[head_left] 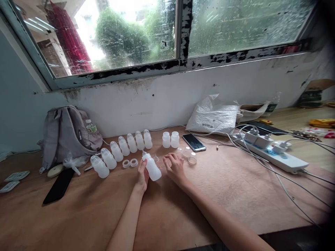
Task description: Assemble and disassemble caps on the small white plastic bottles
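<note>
My left hand (142, 176) is closed around a frosted white baby bottle (153, 169), which leans with its nipple end up and to the left. Beside it, my right hand (175, 168) hovers over or rests on the table with its fingers apart and slightly bent. A clear nipple (156, 158) lies between the hands. Several capped bottles (119, 150) stand in a slanting row behind and to the left. Two bottles without tops (171, 139) stand farther back. Two clear rings (130, 163) lie left of my left hand, and clear round caps (192, 159) lie right of my right hand.
A phone (194, 142) lies behind the caps. At the right, a power strip (273, 153) trails several cables across the table. A silvery plastic bag (213, 116) leans at the wall. A grey backpack (68, 132) and a black flat object (59, 186) are at the left.
</note>
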Available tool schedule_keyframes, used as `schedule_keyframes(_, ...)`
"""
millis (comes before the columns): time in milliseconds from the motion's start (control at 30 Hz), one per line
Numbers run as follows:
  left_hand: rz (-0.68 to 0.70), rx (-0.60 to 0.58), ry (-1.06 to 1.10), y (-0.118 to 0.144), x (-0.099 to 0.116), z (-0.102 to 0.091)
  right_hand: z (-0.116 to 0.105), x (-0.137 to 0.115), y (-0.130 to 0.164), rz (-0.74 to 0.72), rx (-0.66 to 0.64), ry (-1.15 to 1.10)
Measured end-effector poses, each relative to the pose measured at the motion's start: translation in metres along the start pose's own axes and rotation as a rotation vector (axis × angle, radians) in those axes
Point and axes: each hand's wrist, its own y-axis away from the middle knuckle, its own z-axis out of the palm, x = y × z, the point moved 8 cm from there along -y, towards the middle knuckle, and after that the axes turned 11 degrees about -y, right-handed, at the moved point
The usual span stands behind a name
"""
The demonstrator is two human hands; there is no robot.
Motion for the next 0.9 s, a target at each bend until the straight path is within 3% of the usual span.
schedule_keyframes(67, -0.036, 0.002, 0.021, 0.0, -0.002, -0.002, -0.02, 0.003, -0.005, -0.032, 0.147, 0.236)
schedule_keyframes(167, -0.087, 0.015, 0.022, -0.001, -0.006, -0.005, -0.042, 0.016, -0.012, 0.017, 0.26, 0.463)
schedule_keyframes(367, -0.128, 0.016, 0.031, -0.003, -0.009, -0.007, -0.06, 0.051, -0.017, 0.247, 0.282, 0.537)
schedule_keyframes(433, -0.126, 0.029, 0.031, -0.003, -0.009, -0.008, -0.057, 0.055, -0.018, 0.245, 0.267, 0.469)
schedule_keyframes(633, -0.088, 0.007, -0.057, -0.002, -0.004, -0.006, -0.042, 0.05, -0.02, 0.05, 0.235, 0.161)
schedule_keyframes(767, -0.003, 0.022, -0.17, -0.001, 0.003, -0.004, -0.041, 0.065, -0.021, 0.171, 0.237, -0.025)
schedule_keyframes(900, 0.108, 0.027, -0.308, -0.002, 0.006, -0.001, -0.03, 0.076, -0.02, 0.369, 0.211, -0.589)
